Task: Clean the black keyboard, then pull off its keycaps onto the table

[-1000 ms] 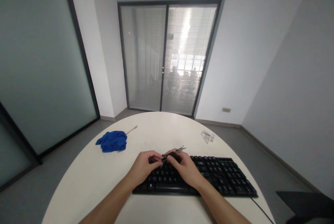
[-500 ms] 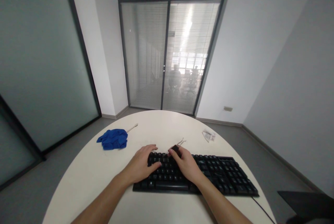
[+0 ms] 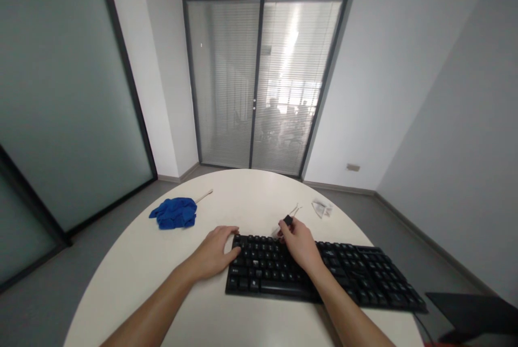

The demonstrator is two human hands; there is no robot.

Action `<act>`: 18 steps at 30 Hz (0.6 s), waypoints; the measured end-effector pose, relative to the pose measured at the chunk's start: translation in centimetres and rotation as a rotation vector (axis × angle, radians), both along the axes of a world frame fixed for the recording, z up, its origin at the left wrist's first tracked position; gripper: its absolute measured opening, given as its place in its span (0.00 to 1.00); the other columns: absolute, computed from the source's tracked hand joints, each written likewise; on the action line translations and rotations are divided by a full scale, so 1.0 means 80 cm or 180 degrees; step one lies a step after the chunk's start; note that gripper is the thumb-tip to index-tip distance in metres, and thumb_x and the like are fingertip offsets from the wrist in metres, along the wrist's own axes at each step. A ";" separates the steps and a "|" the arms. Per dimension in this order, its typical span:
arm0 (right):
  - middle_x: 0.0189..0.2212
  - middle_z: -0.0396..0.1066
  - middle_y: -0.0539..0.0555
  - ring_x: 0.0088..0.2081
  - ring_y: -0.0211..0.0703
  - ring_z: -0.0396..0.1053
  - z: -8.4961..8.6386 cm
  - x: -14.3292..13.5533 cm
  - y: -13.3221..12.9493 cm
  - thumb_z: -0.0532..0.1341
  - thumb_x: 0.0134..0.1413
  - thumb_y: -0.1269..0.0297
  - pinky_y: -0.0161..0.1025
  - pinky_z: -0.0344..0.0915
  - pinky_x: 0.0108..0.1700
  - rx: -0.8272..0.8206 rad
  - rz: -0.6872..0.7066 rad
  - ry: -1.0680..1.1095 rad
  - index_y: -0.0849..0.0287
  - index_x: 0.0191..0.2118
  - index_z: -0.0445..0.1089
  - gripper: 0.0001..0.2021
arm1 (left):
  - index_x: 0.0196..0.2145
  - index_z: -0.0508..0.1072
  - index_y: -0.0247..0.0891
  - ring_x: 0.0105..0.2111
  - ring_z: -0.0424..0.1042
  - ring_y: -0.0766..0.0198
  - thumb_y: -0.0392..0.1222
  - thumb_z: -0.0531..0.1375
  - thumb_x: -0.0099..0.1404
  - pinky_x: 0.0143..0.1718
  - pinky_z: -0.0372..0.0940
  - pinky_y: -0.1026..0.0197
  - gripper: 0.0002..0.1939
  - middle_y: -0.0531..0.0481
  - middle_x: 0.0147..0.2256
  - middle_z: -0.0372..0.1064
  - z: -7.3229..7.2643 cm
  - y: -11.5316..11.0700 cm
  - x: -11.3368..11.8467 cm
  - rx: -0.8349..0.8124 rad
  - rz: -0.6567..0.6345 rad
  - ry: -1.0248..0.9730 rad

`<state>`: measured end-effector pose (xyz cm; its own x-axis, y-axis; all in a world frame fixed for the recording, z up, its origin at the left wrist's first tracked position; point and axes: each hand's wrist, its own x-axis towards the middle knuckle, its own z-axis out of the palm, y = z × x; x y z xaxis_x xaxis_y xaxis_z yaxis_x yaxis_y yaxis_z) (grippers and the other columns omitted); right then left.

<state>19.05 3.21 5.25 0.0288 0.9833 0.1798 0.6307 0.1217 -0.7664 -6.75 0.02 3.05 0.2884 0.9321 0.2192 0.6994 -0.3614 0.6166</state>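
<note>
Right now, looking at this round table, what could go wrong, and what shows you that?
The right end of the keyboard appears to overhang the edge of the table, so a push that way might make it tip. The small black piece pinched in the right hand could slip and drop. The cable, hanging near the edge, might snag.

Keyboard (image 3: 343, 266) on table (image 3: 238, 196) — cloth (image 3: 175, 213) left and behind, perhaps a packet (image 3: 322, 208) behind.
</note>
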 end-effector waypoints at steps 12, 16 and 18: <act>0.33 0.77 0.55 0.37 0.48 0.74 0.007 -0.008 -0.015 0.54 0.62 0.53 0.40 0.67 0.40 0.0548 0.0798 -0.0012 0.58 0.39 0.74 0.16 | 0.48 0.74 0.40 0.48 0.69 0.55 0.45 0.56 0.65 0.54 0.61 0.54 0.16 0.44 0.46 0.72 -0.004 0.010 -0.005 0.0209 -0.0303 -0.0434; 0.38 0.78 0.56 0.42 0.49 0.75 0.003 -0.012 -0.010 0.57 0.60 0.54 0.41 0.67 0.46 0.0590 0.0871 0.0218 0.58 0.42 0.75 0.15 | 0.46 0.75 0.39 0.47 0.70 0.55 0.45 0.55 0.66 0.53 0.62 0.54 0.15 0.45 0.45 0.73 -0.005 0.014 -0.004 0.0132 -0.0236 -0.0450; 0.38 0.78 0.57 0.41 0.48 0.75 0.005 -0.020 -0.006 0.57 0.60 0.53 0.41 0.68 0.45 0.0497 0.0912 0.0358 0.59 0.42 0.74 0.16 | 0.46 0.75 0.39 0.46 0.70 0.56 0.45 0.55 0.66 0.53 0.62 0.54 0.14 0.45 0.44 0.73 -0.008 0.017 -0.005 0.0105 -0.0239 -0.0455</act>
<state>17.42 2.76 5.63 -0.2163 0.9152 0.3401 0.4665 0.4029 -0.7874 -7.15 1.35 2.38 0.3206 0.9007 0.2931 0.5755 -0.4310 0.6950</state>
